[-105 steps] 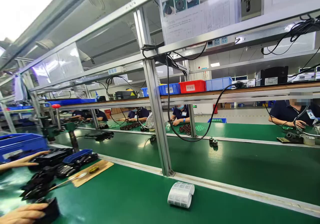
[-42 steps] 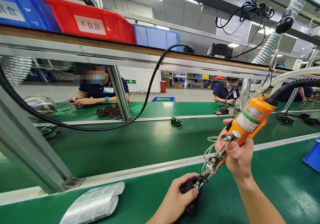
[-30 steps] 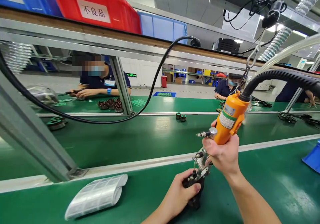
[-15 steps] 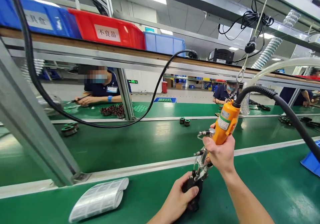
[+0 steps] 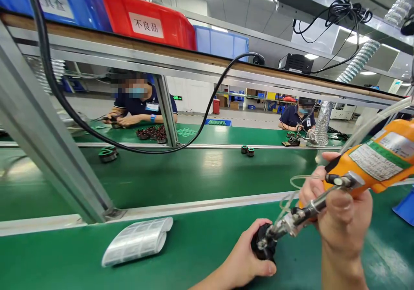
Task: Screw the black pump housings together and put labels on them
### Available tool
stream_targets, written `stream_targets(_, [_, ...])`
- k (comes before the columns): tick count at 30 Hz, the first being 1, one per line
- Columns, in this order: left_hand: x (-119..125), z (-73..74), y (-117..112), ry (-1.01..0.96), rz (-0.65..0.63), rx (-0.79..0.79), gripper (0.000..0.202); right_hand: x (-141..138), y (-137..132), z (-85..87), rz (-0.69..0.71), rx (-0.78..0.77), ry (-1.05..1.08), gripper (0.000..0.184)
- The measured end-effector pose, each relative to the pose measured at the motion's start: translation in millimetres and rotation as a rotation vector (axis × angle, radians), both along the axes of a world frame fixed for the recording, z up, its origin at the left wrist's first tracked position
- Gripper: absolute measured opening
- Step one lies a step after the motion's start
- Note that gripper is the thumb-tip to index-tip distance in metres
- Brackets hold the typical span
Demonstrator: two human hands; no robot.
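My right hand is closed around an orange electric screwdriver with a metal rod and thin clear tubing along its front. The screwdriver tilts, its body up at the right and its tip pointing down to the left. Below that tip, my left hand grips a small black round part low over the green bench. The metal nose meets the top of the black part; whether it touches a screw is hidden.
A curled sheet of pale labels lies on the bench at left. Two small coils and a stack of coils rest on the green belt beyond. A metal post, a hanging black cable and a blue bin stand around. Co-workers sit opposite.
The screwdriver has swung from nearly upright to a strong slant, its body moving right and nearer to me. My left hand with the black part has shifted slightly right. The view has turned a little.
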State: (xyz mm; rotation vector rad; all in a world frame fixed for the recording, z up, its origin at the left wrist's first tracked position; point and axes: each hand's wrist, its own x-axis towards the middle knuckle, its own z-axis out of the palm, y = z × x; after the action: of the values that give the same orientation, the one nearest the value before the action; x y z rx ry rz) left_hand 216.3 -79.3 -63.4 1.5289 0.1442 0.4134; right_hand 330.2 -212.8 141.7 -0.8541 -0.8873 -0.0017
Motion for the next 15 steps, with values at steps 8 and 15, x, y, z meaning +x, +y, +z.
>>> stream_targets(8, [-1.7,19.0,0.6,-0.121,-0.004,0.114,0.104,-14.1,31.5,-9.9,0.045,-0.070,-0.015,0.058])
stream_targets(15, [1.0,30.3,0.0,-0.263,-0.068,0.140,0.109,-18.8,35.6,-7.1,0.064,-0.087,-0.056,0.054])
